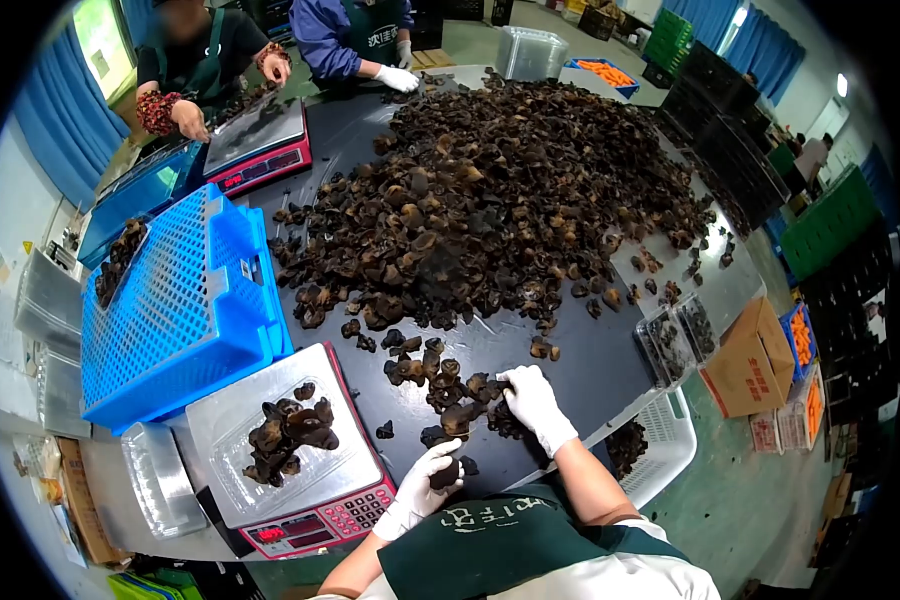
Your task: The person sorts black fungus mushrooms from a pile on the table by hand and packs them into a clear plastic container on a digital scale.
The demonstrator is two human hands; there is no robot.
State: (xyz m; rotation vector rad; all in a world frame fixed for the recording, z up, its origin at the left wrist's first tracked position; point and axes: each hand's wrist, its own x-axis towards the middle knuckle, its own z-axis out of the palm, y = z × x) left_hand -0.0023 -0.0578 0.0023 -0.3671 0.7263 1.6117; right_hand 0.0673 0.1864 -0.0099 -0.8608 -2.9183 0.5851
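My left hand (428, 484), in a white glove, is closed around a dark wood ear mushroom (446, 474) near the table's front edge. To its right, my white-gloved right hand (536, 406) reaches over a small scatter of wood ear mushrooms (450, 388), its fingers bent around a piece at the edge. On the left, a digital scale (355, 455) carries a clear plastic tray (232, 462) with several wood ears (288, 440) in it. Beyond my hands, a large heap of wood ears (490, 200) covers much of the dark table (590, 350).
A blue plastic crate (175, 310) stands behind the scale. Two co-workers stand across the table, one at a second scale (260, 150). Clear boxes (665, 345), a white basket (670, 450) and a cardboard carton (750, 360) are on the right.
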